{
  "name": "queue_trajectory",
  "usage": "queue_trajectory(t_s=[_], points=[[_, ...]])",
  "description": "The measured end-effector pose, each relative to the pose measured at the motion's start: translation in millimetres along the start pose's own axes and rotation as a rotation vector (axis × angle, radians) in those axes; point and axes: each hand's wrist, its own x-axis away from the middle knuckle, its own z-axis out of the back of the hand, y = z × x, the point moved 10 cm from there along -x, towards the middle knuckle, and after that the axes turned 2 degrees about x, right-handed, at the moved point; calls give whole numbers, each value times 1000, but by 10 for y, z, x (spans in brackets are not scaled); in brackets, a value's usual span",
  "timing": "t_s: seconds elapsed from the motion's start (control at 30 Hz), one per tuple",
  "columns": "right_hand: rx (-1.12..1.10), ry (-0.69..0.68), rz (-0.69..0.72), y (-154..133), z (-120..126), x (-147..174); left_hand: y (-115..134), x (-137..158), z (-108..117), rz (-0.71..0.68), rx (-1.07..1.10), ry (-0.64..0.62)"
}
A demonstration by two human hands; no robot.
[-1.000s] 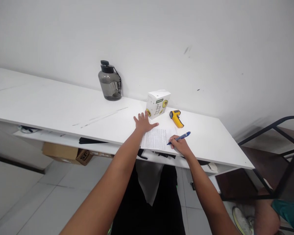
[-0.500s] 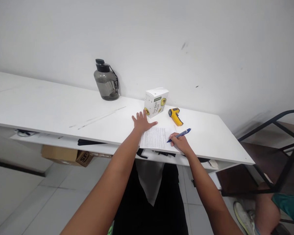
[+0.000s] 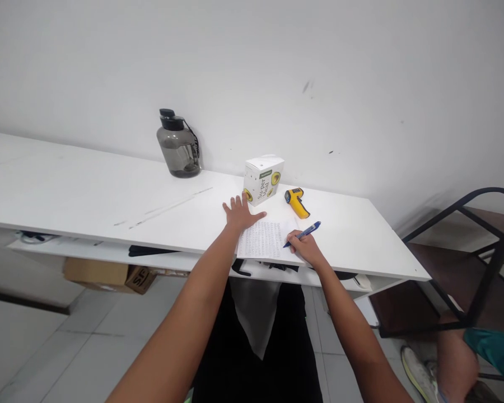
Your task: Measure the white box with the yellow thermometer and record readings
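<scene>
A sheet of paper [image 3: 260, 239] covered in rows of handwriting lies at the front edge of the white table [image 3: 75, 190]. My left hand [image 3: 241, 215] is open, fingers spread flat at the sheet's upper left corner, just in front of a white "Su-per Meal" box [image 3: 264, 179] with avocado pictures. Between the fingers of my right hand [image 3: 306, 246] is a blue pen [image 3: 308, 230], its tip at the right part of the sheet. Behind that hand rests a yellow infrared thermometer [image 3: 297, 203], lying on its side.
A grey water jug [image 3: 178, 146] with a black lid stands against the wall. Below the tabletop, a shelf holds dark items, and a cardboard box [image 3: 105, 274] sits lower left. To the right are a black metal frame [image 3: 489, 268] and another person's leg [image 3: 456, 358].
The whole view has shifted slightly, with the table things appearing a little lower and further left. Both hands keep about the same places on the sheet, the pen still in my right.
</scene>
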Motion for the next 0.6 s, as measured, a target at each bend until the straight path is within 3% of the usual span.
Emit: queue_trajectory(t_s=[0.2,0.33,0.43,0.5,0.6], points=[[-6,9,-3,24,6,-1,2,-4,20,-11,80,27],[-31,-51,7,24,-42,-15,-61,-15,103,-9,269,113],[-132,-8,13,51,5,-57,-143,103,360,-36,577,293],[-211,44,12,74,51,-85,-152,312,620,-132,819,434],[-238,74,-17,95,68,-105,-38,850,1066,-465,1001,639]])
